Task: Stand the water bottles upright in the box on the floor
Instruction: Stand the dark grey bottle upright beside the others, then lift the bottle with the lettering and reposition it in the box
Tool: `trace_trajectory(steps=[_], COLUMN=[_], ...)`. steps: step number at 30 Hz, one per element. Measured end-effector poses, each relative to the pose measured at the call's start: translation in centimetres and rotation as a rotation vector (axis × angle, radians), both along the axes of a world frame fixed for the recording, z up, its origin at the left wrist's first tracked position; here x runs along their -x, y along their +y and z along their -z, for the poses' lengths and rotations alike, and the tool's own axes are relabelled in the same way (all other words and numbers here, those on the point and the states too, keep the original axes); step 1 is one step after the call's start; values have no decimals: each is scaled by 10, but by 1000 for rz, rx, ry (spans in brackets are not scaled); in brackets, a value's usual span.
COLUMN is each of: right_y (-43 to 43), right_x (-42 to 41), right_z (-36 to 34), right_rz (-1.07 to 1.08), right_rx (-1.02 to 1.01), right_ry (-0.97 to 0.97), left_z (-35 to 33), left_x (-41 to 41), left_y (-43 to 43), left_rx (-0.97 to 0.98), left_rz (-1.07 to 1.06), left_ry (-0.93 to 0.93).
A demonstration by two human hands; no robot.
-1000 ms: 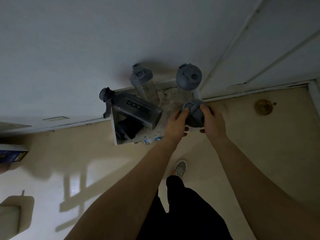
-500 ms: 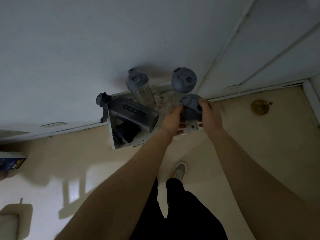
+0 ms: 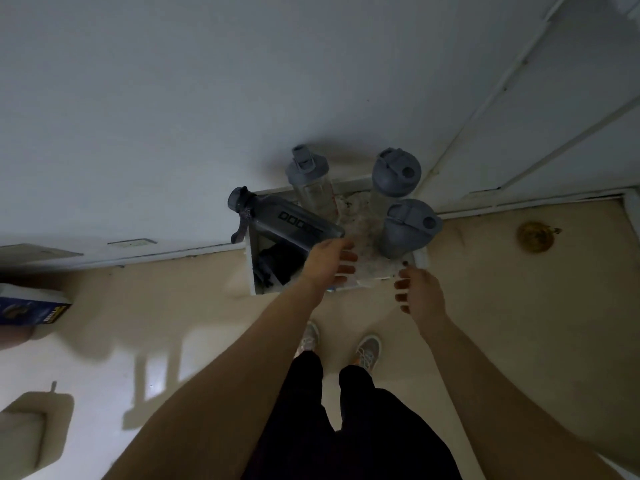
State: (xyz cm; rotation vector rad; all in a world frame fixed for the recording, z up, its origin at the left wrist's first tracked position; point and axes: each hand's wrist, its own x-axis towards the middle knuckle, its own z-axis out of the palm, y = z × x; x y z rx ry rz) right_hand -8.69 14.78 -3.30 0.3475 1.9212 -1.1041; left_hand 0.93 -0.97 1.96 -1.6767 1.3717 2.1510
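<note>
1. Both hands are off the gray-lidded bottle (image 3: pixel 407 230) they gripped a moment ago; it now stands upright in the near right corner of the box (image 3: pixel 252 268) on the floor.
2. Right hand (image 3: pixel 420 292) hangs just beside the box's near edge, fingers released and empty.
3. Left hand (image 3: pixel 327 263) reaches over the box, fingers spread, just at the base of the dark bottle (image 3: pixel 287 223), gripping nothing yet.
4. That dark bottle lies tilted across the box's left rim, while two more bottles (image 3: pixel 308 178) stand upright at the back.
5. My read: three are upright, and the dark bottle looks next.
</note>
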Motion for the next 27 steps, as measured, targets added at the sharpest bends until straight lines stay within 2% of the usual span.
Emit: trace_trajectory(steps=[5, 8, 11, 15, 19, 22, 27], right_y=[-45, -87, -122, -145, -151, -147, -133], right_x=[-33, -40, -41, -39, -38, -41, -48], right_z=[-1, -4, -1, 6, 21, 29, 35], right_rz=[-370, -390, -313, -231, -186, -194, -126], right_rx=[16, 78, 15, -39, -32, 7, 89], right_ry=[89, 185, 173, 42, -9, 30, -50], left_z=[2, 6, 18, 40, 52, 59, 45], left_x=[-59, -77, -80, -72, -61, -56, -47], left_y=[-47, -87, -133, -166, -181, -182, -175], left_rx=[327, 474, 497, 402, 344, 379, 451], left_rz=[-229, -411, -510, -406, -323, -318, -373], left_ry=[-100, -191, -221, -280, -208, -168, -77])
